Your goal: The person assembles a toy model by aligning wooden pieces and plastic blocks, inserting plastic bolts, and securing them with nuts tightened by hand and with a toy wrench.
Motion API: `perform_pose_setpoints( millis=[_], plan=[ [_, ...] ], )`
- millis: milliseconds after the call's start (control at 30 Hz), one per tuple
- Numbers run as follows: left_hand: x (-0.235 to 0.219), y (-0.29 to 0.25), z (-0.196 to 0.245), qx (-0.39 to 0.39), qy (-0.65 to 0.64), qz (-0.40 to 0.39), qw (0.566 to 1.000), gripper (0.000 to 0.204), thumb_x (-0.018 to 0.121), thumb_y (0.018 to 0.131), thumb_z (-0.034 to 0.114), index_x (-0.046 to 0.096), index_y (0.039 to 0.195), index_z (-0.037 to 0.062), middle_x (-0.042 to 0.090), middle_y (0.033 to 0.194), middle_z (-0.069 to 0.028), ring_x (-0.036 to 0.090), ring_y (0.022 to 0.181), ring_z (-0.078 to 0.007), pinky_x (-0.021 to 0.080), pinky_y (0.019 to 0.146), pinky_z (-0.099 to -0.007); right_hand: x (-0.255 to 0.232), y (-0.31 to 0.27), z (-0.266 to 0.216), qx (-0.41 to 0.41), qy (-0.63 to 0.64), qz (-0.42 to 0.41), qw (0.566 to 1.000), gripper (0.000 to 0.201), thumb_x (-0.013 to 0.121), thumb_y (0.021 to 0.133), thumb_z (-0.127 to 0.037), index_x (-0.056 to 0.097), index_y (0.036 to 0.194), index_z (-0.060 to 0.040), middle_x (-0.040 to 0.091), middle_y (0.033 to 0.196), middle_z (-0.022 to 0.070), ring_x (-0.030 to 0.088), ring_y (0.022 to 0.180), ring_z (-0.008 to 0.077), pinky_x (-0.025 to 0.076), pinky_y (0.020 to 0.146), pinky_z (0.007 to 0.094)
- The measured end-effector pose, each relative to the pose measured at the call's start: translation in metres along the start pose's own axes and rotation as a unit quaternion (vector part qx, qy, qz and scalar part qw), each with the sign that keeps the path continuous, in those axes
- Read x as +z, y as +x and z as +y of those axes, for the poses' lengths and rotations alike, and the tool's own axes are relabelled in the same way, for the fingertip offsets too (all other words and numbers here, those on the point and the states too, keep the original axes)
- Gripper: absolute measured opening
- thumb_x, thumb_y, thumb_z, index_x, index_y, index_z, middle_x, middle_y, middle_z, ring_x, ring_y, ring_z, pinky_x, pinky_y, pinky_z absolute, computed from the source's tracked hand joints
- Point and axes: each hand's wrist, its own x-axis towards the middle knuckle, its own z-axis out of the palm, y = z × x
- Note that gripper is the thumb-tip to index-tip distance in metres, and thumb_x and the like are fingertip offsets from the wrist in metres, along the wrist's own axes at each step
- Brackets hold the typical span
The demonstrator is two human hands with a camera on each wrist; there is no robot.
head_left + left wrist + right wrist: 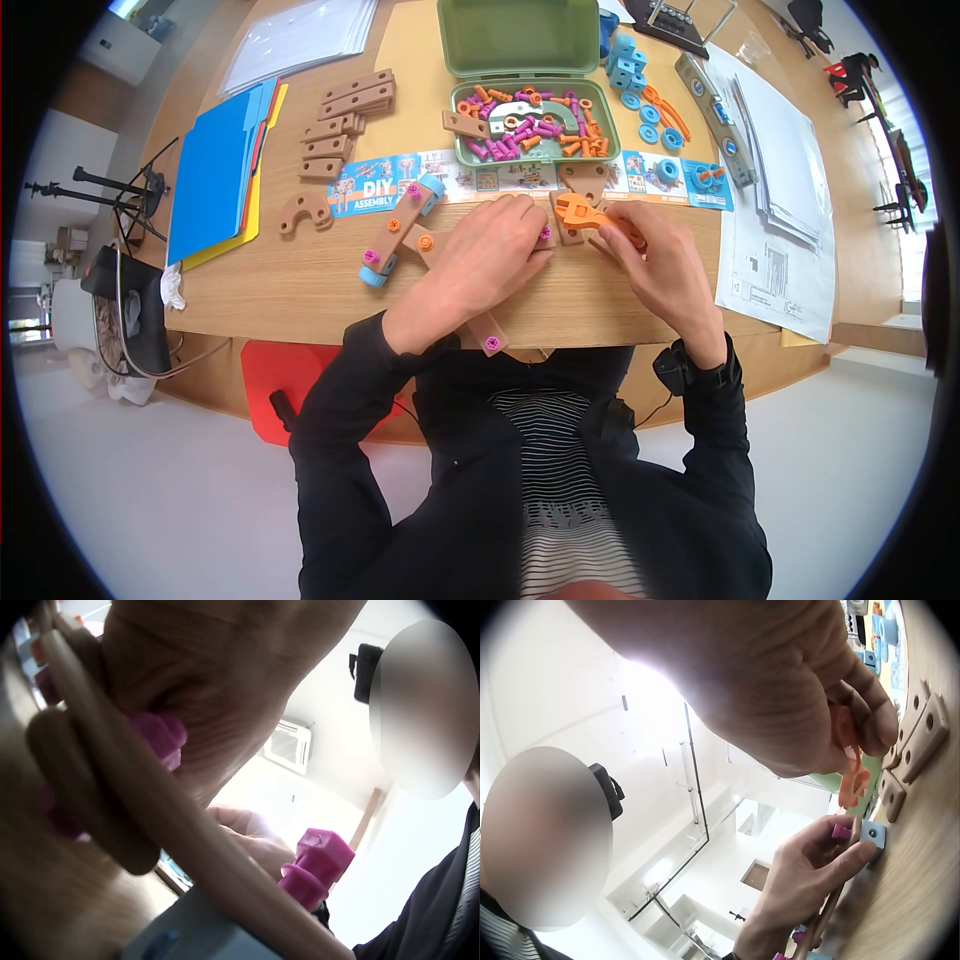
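On the table lies a toy assembly of brown perforated strips [399,228], fastened with purple and orange bolts and carrying blue blocks. My left hand [485,250] is over its right part; in the right wrist view its thumb and fingers pinch a strip end with a blue block [873,834] and a purple bolt [841,832]. My right hand [662,262] grips an orange toy wrench [580,212] by the handle, its head pointing left towards that bolt, apart from it. Another purple bolt [491,343] sits at the assembly's near end, by the table edge.
Beyond the hands stands an open green box [462,157] of purple and orange bolts. Brown strips [355,97] lie back left, near blue folders [215,140]. Blue blocks [625,65] and wheels are back right. Loose brown plates [583,180] lie between the wrench and an instruction sheet [362,183].
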Motion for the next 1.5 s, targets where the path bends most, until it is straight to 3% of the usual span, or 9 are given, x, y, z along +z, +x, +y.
perform_pose_setpoints(
  millis=[367,433,667,733,1067,1133,1167,1233,1500],
  plan=[
    [0.0,-0.001,0.001,-0.013,0.0,-0.009,1.0,0.033,0.081,0.083,0.01,0.063,0.109,0.0024,0.065,0.108,-0.0132,0.064,0.106,-0.036,0.053,0.09,-0.0458,-0.003,-0.001,0.0,0.002,0.003,0.006,1.0,0.021,0.07,0.102,-0.018,0.067,0.114,-0.0003,0.073,0.097,0.0217,0.07,0.09,0.0425,0.054,0.077,0.0476],
    [0.002,-0.001,-0.002,-0.007,-0.008,-0.005,1.0,0.034,0.08,0.082,0.009,0.064,0.111,0.0023,0.066,0.109,-0.0131,0.064,0.107,-0.0363,0.053,0.091,-0.0461,-0.003,-0.001,0.002,-0.018,-0.007,0.005,1.0,0.023,0.072,0.101,-0.011,0.068,0.118,0.0046,0.074,0.098,0.0196,0.073,0.082,0.0295,0.057,0.075,0.036],
    [-0.002,0.002,-0.003,-0.016,-0.03,-0.022,0.999,0.034,0.072,0.079,0.0,0.065,0.113,0.0027,0.066,0.108,-0.0135,0.063,0.109,-0.037,0.053,0.091,-0.0462,-0.002,-0.002,0.005,-0.021,-0.003,0.016,1.0,0.024,0.072,0.101,-0.011,0.068,0.118,0.0046,0.074,0.097,0.0201,0.073,0.081,0.0302,0.057,0.074,0.0362],
    [-0.003,0.003,-0.003,-0.015,-0.03,-0.024,0.999,0.034,0.072,0.079,0.0,0.066,0.112,0.0027,0.066,0.108,-0.0136,0.063,0.109,-0.037,0.053,0.091,-0.0462,-0.003,-0.002,0.004,-0.008,0.013,0.005,1.0,0.022,0.07,0.102,-0.018,0.068,0.114,0.0006,0.073,0.098,0.0224,0.071,0.092,0.0428,0.054,0.08,0.0476],
    [-0.007,0.004,0.003,-0.031,-0.035,-0.037,0.998,0.033,0.068,0.081,-0.002,0.065,0.113,0.0039,0.067,0.108,-0.0115,0.063,0.108,-0.0362,0.053,0.09,-0.0464,-0.002,-0.002,0.008,0.002,0.012,0.004,1.0,0.024,0.071,0.102,-0.019,0.069,0.115,0.0011,0.073,0.101,0.0221,0.07,0.093,0.0429,0.054,0.08,0.0481],
    [-0.007,0.004,0.003,-0.033,-0.035,-0.039,0.998,0.032,0.068,0.081,-0.002,0.065,0.112,0.0041,0.066,0.108,-0.0112,0.063,0.108,-0.0362,0.053,0.089,-0.0465,-0.002,-0.002,0.01,-0.021,-0.01,0.01,1.0,0.024,0.072,0.101,-0.012,0.068,0.118,0.0043,0.074,0.098,0.0205,0.074,0.083,0.0314,0.058,0.076,0.0372],
    [-0.007,0.004,0.003,-0.032,-0.036,-0.038,0.998,0.031,0.067,0.081,-0.002,0.065,0.112,0.004,0.066,0.108,-0.0112,0.063,0.108,-0.0362,0.053,0.089,-0.0466,-0.001,-0.002,0.009,-0.021,-0.01,0.01,1.0,0.024,0.072,0.101,-0.012,0.068,0.118,0.0043,0.074,0.098,0.0205,0.074,0.083,0.0314,0.058,0.076,0.0372],
    [-0.006,0.004,0.002,-0.031,-0.038,-0.037,0.998,0.03,0.067,0.082,-0.002,0.064,0.112,0.0039,0.066,0.107,-0.0112,0.063,0.108,-0.0362,0.053,0.089,-0.0467,-0.001,-0.002,0.007,-0.003,0.015,0.007,1.0,0.024,0.071,0.102,-0.019,0.069,0.115,0.0013,0.073,0.102,0.022,0.07,0.093,0.0426,0.054,0.081,0.0483],
    [-0.005,0.003,-0.001,-0.023,-0.029,-0.033,0.999,0.029,0.07,0.081,-0.001,0.062,0.109,0.0018,0.066,0.108,-0.0129,0.063,0.108,-0.0375,0.053,0.089,-0.0474,-0.007,-0.001,0.006,-0.026,0.059,0.029,0.998,0.022,0.071,0.101,-0.012,0.068,0.117,0.002,0.072,0.103,0.0198,0.07,0.089,0.0411,0.055,0.081,0.0444]
  ],
)
